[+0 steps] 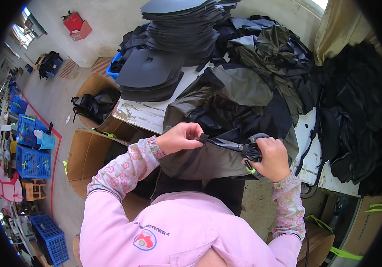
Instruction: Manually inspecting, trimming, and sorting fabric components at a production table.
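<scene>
My left hand (181,137) pinches a small black webbing end (203,138) between thumb and fingers, at the edge of a sewn grey-olive and black fabric piece (213,161). In my right hand (271,158) is a pair of scissors (254,152) with dark handles. Their metal blades point left toward the webbing and lie just above the fabric's edge. Whether they touch it I cannot tell. The fabric piece hangs over the table's near edge in front of me. Behind it, crumpled olive and black fabric (244,84) is heaped on the white table (142,113).
A tall stack of dark grey sheets (180,31) stands at the back, with shorter sheets (148,71) before it. Black bags or fabric (360,111) pile up at right. Cardboard boxes (86,155) stand left of the table; blue crates (33,160) sit farther left.
</scene>
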The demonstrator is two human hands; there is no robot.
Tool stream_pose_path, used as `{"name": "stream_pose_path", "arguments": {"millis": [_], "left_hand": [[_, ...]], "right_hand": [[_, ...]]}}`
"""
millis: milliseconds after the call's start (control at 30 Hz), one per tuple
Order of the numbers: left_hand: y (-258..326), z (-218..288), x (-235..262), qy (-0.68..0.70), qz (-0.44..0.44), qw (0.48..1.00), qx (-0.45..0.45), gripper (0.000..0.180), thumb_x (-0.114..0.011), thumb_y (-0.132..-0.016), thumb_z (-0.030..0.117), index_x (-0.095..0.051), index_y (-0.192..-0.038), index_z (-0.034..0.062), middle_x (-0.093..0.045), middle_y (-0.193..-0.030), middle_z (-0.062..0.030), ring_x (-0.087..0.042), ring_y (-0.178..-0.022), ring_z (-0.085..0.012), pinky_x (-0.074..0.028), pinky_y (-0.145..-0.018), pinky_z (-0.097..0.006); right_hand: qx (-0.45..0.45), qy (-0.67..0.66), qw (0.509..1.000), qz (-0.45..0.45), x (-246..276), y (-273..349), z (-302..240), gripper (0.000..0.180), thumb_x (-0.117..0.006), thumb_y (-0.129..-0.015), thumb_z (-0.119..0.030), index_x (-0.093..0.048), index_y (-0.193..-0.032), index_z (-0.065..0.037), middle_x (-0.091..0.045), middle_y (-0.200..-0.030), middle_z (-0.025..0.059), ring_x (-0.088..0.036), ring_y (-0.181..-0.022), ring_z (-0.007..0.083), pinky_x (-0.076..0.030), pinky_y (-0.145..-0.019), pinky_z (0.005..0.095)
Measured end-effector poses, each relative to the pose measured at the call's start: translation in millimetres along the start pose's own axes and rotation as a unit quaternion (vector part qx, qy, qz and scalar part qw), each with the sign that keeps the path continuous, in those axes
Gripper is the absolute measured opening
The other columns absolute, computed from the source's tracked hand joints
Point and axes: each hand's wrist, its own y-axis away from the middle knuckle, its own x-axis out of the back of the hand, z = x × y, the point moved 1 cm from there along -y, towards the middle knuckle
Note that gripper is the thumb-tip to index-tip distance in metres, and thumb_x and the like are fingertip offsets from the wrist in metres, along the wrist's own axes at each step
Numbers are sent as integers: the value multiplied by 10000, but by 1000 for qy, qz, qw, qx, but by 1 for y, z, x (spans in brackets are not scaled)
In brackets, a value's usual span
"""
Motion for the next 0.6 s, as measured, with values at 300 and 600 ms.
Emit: {"name": "stream_pose_path", "arguments": {"millis": [300,600], "left_hand": [[0,8,-10,-37,-12,999,-15,184,-694,-828,-14,-551,-914,63,-562,-851,55,-517,-737,-12,-419,-643,-172],[-2,9,-15,-75,-27,997,-14,194,-707,-820,-4,-546,-901,68,-542,-826,63,-480,-723,-19,-391,-635,-172]], "right_hand": [[37,-21,999,-30,-4,-9,-11,431,-829,-632,-350,-600,-867,-71,-612,-771,69,-603,-774,271,-431,-678,389],[21,-48,997,-58,-3,-8,-21,423,-835,-627,-345,-587,-823,-64,-602,-736,77,-604,-733,284,-441,-641,395]]}}
